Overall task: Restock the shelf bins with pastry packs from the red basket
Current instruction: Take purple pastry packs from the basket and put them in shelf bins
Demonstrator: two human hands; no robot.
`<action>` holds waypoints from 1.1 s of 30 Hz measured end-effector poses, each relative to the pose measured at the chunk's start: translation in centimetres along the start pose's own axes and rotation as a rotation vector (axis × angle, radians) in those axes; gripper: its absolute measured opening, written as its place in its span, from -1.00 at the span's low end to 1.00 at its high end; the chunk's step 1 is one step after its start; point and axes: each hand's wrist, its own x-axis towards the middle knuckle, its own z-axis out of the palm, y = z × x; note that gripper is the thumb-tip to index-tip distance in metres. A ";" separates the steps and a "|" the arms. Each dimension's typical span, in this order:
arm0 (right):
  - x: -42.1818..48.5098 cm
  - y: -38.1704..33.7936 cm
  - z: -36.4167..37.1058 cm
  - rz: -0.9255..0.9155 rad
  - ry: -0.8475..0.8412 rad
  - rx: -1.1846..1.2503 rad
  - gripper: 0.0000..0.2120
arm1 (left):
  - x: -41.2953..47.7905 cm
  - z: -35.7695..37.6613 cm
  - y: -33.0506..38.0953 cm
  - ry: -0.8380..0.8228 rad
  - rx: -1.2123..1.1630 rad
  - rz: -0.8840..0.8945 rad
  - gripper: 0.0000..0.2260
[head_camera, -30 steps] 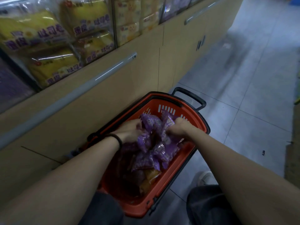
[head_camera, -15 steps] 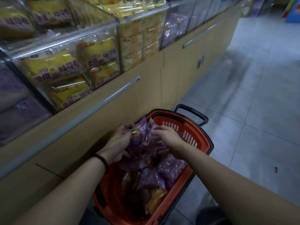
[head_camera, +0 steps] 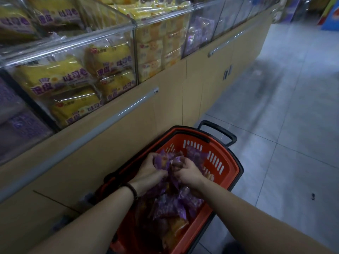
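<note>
The red basket (head_camera: 232, 167) stands on the floor against the wooden shelf cabinet, with several purple pastry packs (head_camera: 174, 206) and some orange ones inside. My left hand (head_camera: 149, 168) and my right hand (head_camera: 188, 172) are both over the basket, fingers curled around a bunch of purple packs (head_camera: 165, 160) held between them, a little above the pile. Clear shelf bins (head_camera: 102, 39) run above the cabinet, holding yellow bread packs (head_camera: 55, 77); a bin further right holds purple packs (head_camera: 199, 33).
The wooden cabinet (head_camera: 170, 99) with metal handle rails runs along the left. Grey tiled floor (head_camera: 284, 110) stretches to the right. A black pull handle (head_camera: 218, 132) sticks out at the basket's far end. My legs show at the bottom edge.
Both hands have gathered purple packs and lifted them slightly from the pile. The view has tilted up, so more of the shelf bins shows.
</note>
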 end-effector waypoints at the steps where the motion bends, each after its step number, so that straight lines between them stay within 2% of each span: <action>1: 0.1 0.6 0.1 -0.001 -0.005 -0.034 -0.66 | 0.1 0.3 -0.7 -0.021 0.048 -0.002 -0.54; 2: 0.3 1.0 0.1 0.007 -0.026 -0.049 -0.72 | 0.2 0.4 -1.2 -0.028 0.087 -0.004 -0.50; 4: 0.5 1.3 0.4 0.075 -0.096 0.002 -0.48 | 0.8 0.6 -2.2 -0.044 0.141 0.003 -0.43; 6: 0.7 1.9 0.6 0.107 -0.106 -0.037 -0.37 | 1.3 0.9 -2.8 -0.027 0.162 0.003 -0.47; 8: 0.5 1.9 -0.2 0.085 0.015 -0.260 -0.44 | 1.9 1.2 -3.2 0.023 0.210 0.016 -0.58; 10: 0.4 1.4 -1.8 0.055 0.151 -0.510 -0.49 | 2.4 1.3 -2.9 0.044 0.205 -0.014 -0.58; 12: 1.4 1.6 -3.7 0.064 0.237 -0.762 -0.42 | 3.0 1.2 -2.6 0.051 0.177 -0.050 -0.52; 14: 2.6 1.9 -4.9 0.120 0.230 -0.897 -0.30 | 3.4 0.8 -2.4 0.077 0.186 -0.071 -0.49; 17: 4.3 2.3 -4.9 0.236 0.137 -0.857 -0.11 | 3.8 -0.1 -2.3 0.131 0.187 -0.080 -0.58; 19: 5.2 2.6 -4.4 0.281 0.099 -0.867 0.09 | 4.3 -0.8 -2.4 0.121 0.168 -0.089 -0.60; 22: 5.7 2.5 -3.7 0.329 0.122 -0.851 0.32 | 4.1 -2.4 -1.9 0.078 0.152 -0.090 -0.60; 24: 5.9 2.0 -3.4 0.345 0.167 -0.825 0.24 | 4.0 -3.9 -1.8 0.097 0.138 -0.047 -0.57; 27: 6.1 1.0 -3.2 0.188 0.239 -0.756 -0.13 | 3.7 -6.1 -2.0 0.113 0.100 -0.008 -0.55; 33: 2.5 -3.0 -3.7 -0.224 0.190 -0.439 -0.13 | 2.1 -8.3 -0.6 0.073 -0.143 0.004 -0.57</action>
